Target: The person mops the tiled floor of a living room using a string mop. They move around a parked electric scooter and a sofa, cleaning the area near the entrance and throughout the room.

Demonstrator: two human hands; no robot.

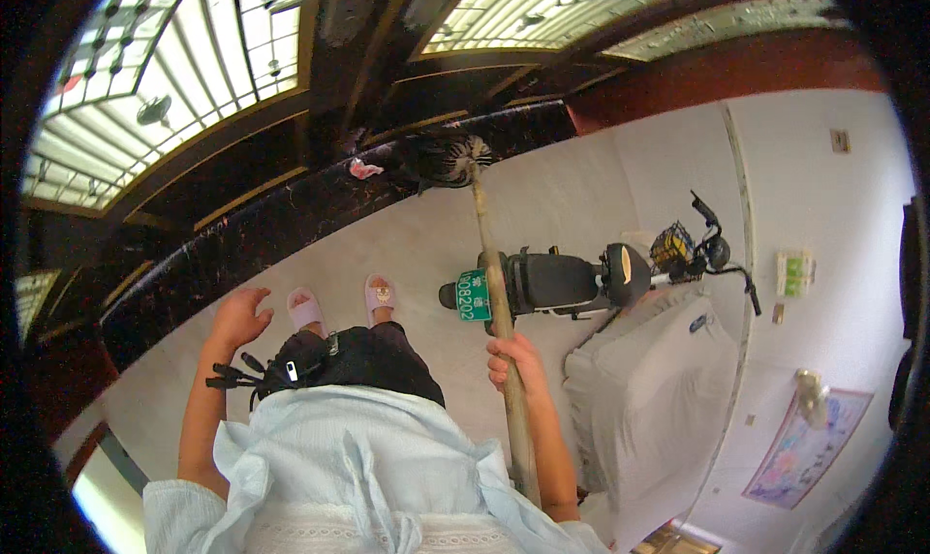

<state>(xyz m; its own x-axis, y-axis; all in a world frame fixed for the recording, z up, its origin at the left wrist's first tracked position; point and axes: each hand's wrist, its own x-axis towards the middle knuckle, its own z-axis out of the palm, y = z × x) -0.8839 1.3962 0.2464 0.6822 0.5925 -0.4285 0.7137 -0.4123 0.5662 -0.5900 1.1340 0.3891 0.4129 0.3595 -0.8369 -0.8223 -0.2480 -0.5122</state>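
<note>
My right hand (517, 361) is closed around the long wooden pole (514, 409) of a mop. The pole runs from beside my body up to a dark, striped mop head (450, 160), which lies against the black marble-like strip below the panelled doors. A crumpled pink and white scrap (365, 169) lies just left of the mop head. My left hand (243, 316) hangs beside my body with nothing in it, its fingers apart, near my pink slippers (305, 308).
An electric scooter (559, 279) with a wire basket (673, 247) stands just right of the pole. Behind my right arm, a large object is draped in a pale cloth (654, 387). Dark doors with latticed glass (211, 53) line the far side; a white wall (814, 191) stands at right.
</note>
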